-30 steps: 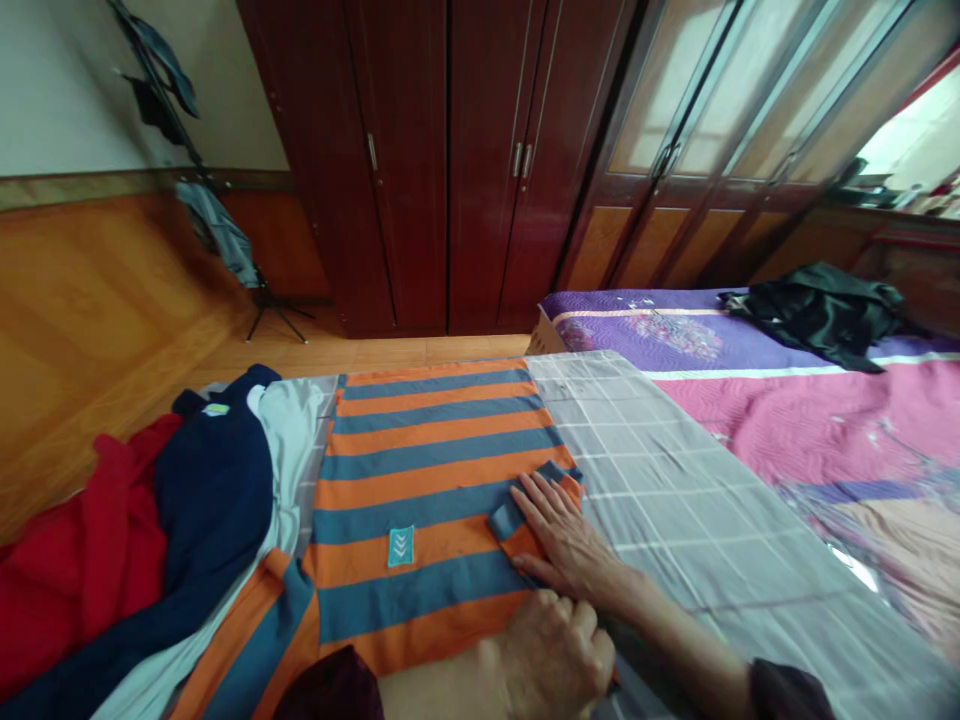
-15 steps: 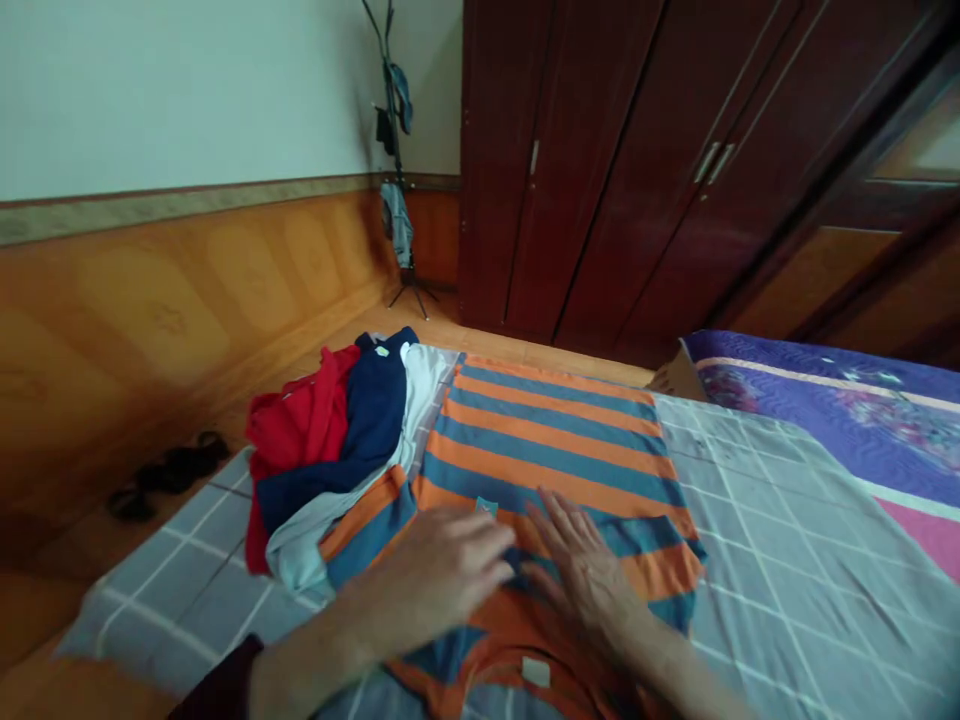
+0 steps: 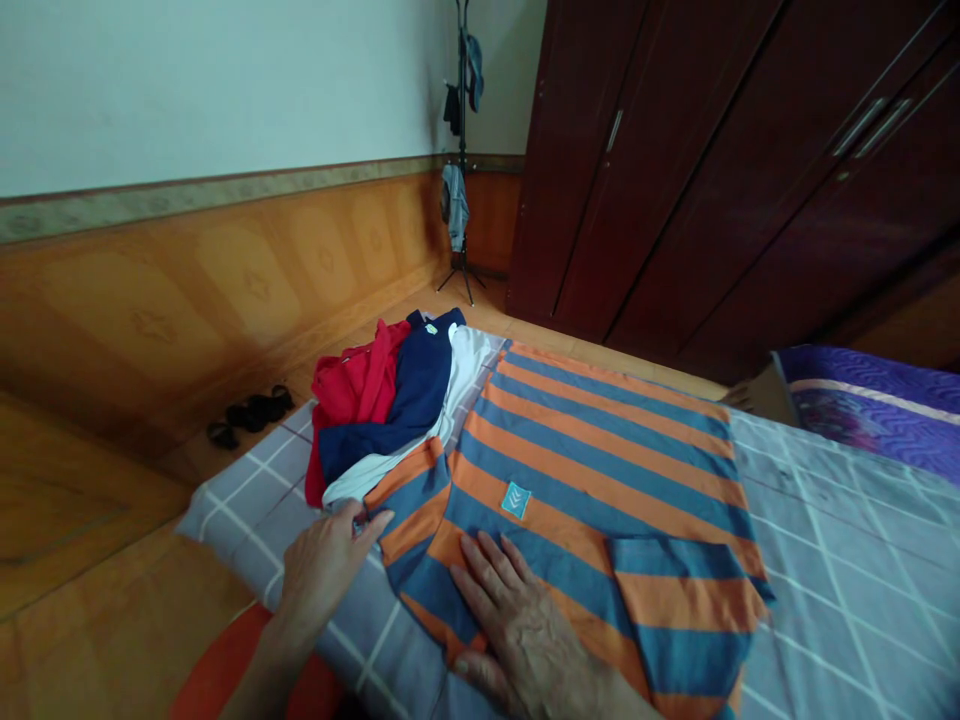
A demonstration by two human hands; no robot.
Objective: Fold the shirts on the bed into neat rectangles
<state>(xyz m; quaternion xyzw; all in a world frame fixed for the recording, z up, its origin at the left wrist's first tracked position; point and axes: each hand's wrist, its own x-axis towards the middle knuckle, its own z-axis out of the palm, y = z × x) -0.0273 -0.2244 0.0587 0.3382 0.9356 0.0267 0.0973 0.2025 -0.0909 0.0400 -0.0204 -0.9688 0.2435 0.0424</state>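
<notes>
The striped shirt sleeve (image 3: 411, 500) lies just right of the curled left hand (image 3: 321, 562), grip unclear from here. The right hand (image 3: 521, 630) rests flat, empty.

Grey checked bedcover (image 3: 840, 560), 1 spread striped shirt (image 3: 592, 445), red garment (image 3: 364, 385), navy garment (image 3: 421, 380), white garment (image 3: 466, 362) heaped alongside

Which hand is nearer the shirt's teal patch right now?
Right. The right hand lies flat on the shirt, just nearside of the teal patch; the left hand is farther off, at the sleeve's edge.
</notes>
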